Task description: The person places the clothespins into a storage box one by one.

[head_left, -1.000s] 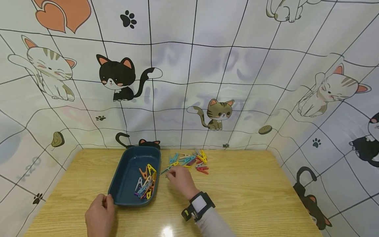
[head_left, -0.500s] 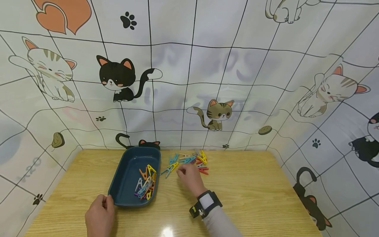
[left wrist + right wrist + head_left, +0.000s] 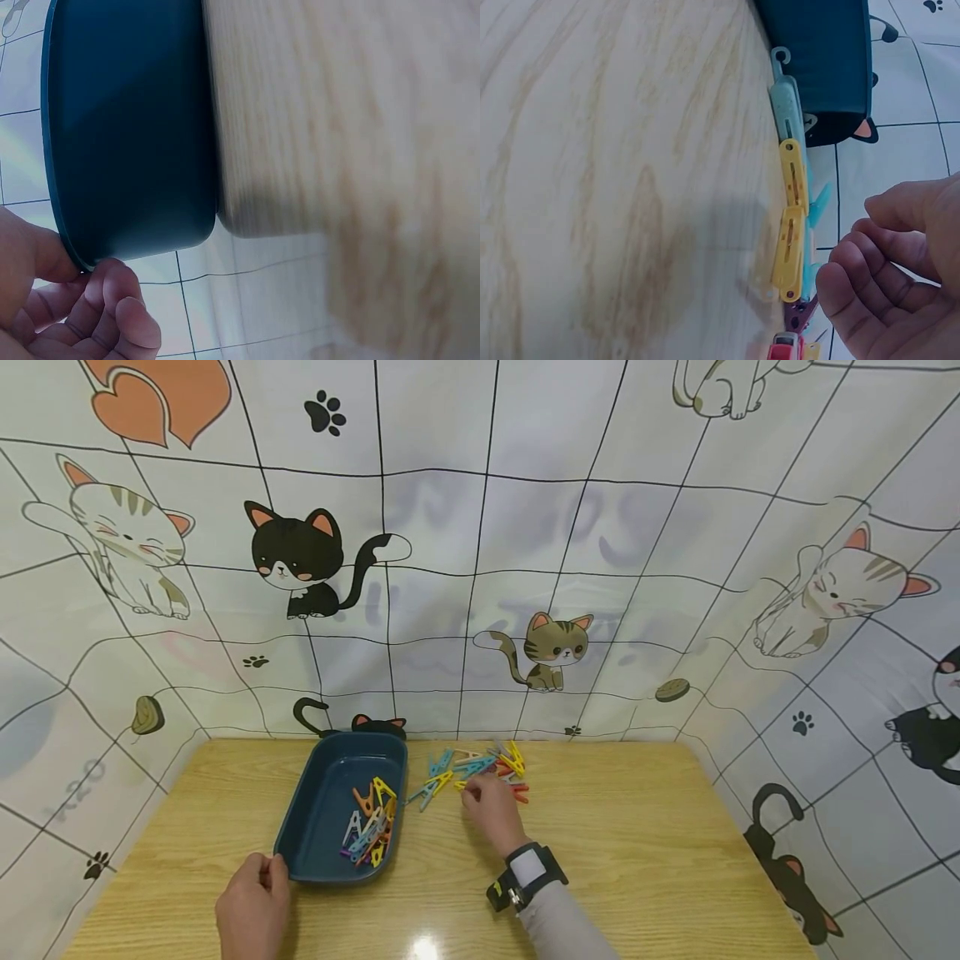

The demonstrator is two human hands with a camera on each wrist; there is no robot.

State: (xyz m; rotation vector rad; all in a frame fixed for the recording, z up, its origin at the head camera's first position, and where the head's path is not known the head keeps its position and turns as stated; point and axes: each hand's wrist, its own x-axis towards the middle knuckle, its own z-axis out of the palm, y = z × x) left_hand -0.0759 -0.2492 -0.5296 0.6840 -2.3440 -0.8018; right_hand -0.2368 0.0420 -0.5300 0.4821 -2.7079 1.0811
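Note:
A dark blue tray (image 3: pixel 311 810) stands on the left of the table, with several coloured clothespins (image 3: pixel 367 835) along its right side. My left hand (image 3: pixel 253 906) pinches the tray's near left corner; in the left wrist view, thumb and fingers of the left hand (image 3: pixel 82 315) meet at the tray's rim (image 3: pixel 49 150). My right hand (image 3: pixel 495 814) is at the near edge of a loose clothespin pile (image 3: pixel 474 765). In the right wrist view the fingers of the right hand (image 3: pixel 889 277) are bent, thumb apart from them, holding nothing, beside yellow clothespins (image 3: pixel 789 251).
The wooden table (image 3: pixel 637 843) reaches back to a white curtain (image 3: pixel 435 527) with cat drawings and black grid lines. Right of the tray, a light blue clothespin (image 3: pixel 429 792) and a yellow one lie at the pile's left end.
My right hand has moved rightward from beside the tray along the near side of the pile, uncovering the clothespins at its left end. My left hand has stayed at the tray corner.

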